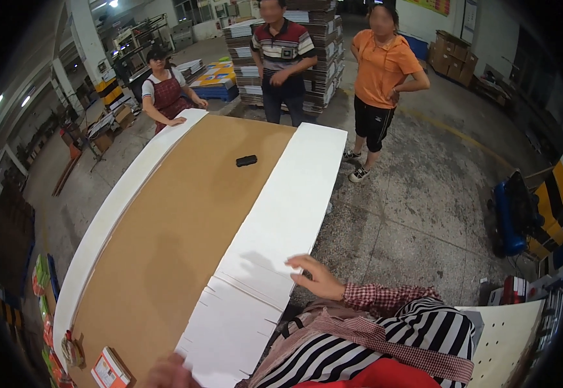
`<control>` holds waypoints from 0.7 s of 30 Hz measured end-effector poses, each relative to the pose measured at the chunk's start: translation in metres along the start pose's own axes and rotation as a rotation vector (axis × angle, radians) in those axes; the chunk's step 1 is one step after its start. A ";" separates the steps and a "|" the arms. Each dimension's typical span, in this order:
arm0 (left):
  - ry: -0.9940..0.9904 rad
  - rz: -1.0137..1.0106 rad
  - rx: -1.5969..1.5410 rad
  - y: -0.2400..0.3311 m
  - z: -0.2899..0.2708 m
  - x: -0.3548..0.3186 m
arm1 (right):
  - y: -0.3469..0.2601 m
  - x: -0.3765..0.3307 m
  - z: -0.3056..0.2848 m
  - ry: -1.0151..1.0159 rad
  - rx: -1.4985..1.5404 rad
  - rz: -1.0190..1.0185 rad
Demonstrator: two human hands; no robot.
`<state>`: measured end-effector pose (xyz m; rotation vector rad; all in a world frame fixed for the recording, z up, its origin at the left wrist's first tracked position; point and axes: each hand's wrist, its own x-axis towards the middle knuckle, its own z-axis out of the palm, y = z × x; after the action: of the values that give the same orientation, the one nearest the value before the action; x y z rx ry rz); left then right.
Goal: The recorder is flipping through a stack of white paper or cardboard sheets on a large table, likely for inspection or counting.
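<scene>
My right hand (pixel 318 278) hovers by the right edge of a long white sheet (pixel 281 200), thumb and fingers apart, with nothing in it. Nearer to me, a slotted white sheet (pixel 229 317) with short cuts along its sides lies over the near end of the white surface. At the lower edge my left hand (pixel 168 372) shows only in part, smeared by motion, beside that slotted sheet; its fingers cannot be made out. Brown cardboard (pixel 184 200) covers the middle of the table, and a small black object (pixel 246 160) rests on it.
Another white strip (pixel 110 220) runs along the table's left side. A white-and-orange pack (pixel 110 368) and a roll-like item (pixel 72 349) lie at the near left. Three people stand round the far end, one (pixel 165 97) touching the table. Stacked cardboard (pixel 320 58) rises behind.
</scene>
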<state>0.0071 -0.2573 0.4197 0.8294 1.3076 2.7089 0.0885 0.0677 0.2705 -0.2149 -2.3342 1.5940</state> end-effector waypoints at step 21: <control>-0.500 -0.302 1.712 -0.156 -0.226 -0.159 | 0.184 -0.064 0.016 -0.120 -0.556 0.188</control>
<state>0.0052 -0.3573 0.1184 0.9530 2.9196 0.5156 0.1346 0.1037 0.0837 -0.4821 -2.8798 1.0088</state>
